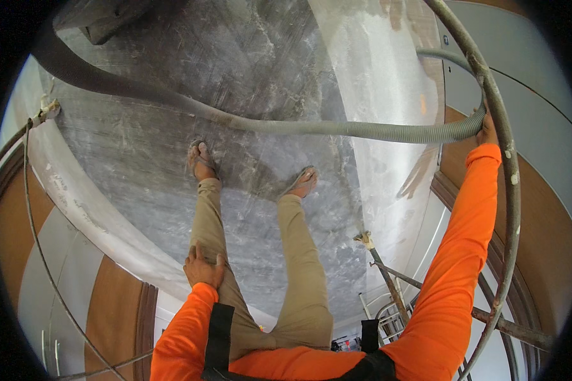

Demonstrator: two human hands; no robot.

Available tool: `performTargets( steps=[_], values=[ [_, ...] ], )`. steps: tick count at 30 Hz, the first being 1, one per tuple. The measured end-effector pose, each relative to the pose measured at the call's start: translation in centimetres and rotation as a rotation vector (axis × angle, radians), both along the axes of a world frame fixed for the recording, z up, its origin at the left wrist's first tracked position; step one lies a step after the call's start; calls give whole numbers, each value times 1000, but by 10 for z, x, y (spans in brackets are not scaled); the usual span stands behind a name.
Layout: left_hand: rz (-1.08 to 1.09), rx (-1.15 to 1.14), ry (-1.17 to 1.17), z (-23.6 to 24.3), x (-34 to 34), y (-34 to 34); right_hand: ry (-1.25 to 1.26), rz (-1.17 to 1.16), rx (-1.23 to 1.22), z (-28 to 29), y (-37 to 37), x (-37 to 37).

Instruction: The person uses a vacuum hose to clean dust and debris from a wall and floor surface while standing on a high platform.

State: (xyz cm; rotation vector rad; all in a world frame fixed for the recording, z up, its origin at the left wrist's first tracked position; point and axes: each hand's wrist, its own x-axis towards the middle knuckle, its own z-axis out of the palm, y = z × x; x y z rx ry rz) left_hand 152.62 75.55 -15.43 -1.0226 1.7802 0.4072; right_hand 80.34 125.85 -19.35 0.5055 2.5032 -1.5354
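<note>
- Head view: hose (337, 129), grey and ribbed, crosses the surface (254, 57) from its far left corner to just past its right edge, where it bends back over the pale strip (381, 76) along that side.
- Right hand (487, 132), arm stretched out, is at the hose's bend, beyond the surface's right edge. Fingers partly hidden by hose and pole (508, 184); cannot tell if clamped on hose, pole or both.
- Left hand (204, 272) lies on the left trouser leg (211, 219), near the surface's near edge; fingers a little apart, thumb out, well apart from the hose.
- Both feet on the surface, in sandals: left foot (202, 162) near the middle, right foot (303, 182) nearer the right side. Hose passes beyond the toes.
- Surface grey, scuffed, streaked with pale dust.
- Tied cloth (364, 239) tops a slim bar (391, 286) at the near right corner.
- Cord (35, 228) hangs outside the left edge.
- Dark object (98, 28) at the far left corner; kind unclear.
</note>
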Motion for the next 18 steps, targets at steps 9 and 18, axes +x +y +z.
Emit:
performTargets(
  steps=[9,18],
  values=[
    [-24,16,33,-8,-1,5,159,-105,248,17,67,9],
    [-38,-13,43,-12,5,17,-135,-606,491,42,73,109]
  ],
)
